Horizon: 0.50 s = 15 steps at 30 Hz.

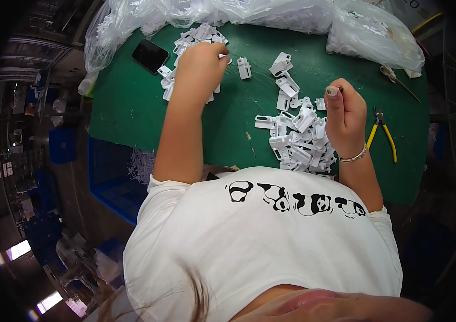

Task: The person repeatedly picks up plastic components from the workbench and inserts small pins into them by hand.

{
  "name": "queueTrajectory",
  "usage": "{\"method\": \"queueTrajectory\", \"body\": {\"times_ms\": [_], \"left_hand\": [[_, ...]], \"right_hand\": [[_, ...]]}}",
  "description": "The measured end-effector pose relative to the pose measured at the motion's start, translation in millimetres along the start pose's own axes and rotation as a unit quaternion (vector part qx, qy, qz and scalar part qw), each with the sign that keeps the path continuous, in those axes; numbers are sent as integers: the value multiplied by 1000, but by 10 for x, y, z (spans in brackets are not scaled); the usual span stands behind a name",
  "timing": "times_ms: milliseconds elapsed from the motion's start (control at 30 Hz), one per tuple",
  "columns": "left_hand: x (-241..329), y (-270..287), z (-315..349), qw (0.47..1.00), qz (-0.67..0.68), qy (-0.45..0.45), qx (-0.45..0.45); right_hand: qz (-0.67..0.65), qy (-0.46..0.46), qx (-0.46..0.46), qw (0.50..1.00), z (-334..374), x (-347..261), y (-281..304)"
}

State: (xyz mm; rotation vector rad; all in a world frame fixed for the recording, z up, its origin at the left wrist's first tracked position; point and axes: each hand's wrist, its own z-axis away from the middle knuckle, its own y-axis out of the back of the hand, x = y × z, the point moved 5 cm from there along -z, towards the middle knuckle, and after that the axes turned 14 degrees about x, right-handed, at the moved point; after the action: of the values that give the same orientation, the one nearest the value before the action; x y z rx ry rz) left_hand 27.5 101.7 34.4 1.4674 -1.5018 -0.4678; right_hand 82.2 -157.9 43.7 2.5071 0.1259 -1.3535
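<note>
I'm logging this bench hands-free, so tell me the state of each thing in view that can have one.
Bare left hand: fingers bent, grip unclear.
Bare right hand: curled closed, contents unclear.
Left heap of white plastic parts: loose, partly hidden.
Right heap of white plastic parts: loose, jumbled.
Yellow-handled metal pliers: handles spread apart.
Black rectangular smartphone: flat, screen dark.
Upper-right translucent plastic bag: bulging, closure unclear.

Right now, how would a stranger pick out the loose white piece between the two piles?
On the green table, find the left white pile and the right white pile. Between them, just right of the left hand, is the white piece. It lies alone, touching none of its neighbours.
</note>
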Motion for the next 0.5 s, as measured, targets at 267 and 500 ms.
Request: {"method": "queueTrajectory", "body": {"times_ms": [267,500], "left_hand": [[-87,-345,95,993,24,-98,-69],[-73,-344,104,974,145,82,-153]], "right_hand": [[-6,-2,-15,1000,18,-31,-35],[-1,-2,-17,1000,23,-38,-31]]}}
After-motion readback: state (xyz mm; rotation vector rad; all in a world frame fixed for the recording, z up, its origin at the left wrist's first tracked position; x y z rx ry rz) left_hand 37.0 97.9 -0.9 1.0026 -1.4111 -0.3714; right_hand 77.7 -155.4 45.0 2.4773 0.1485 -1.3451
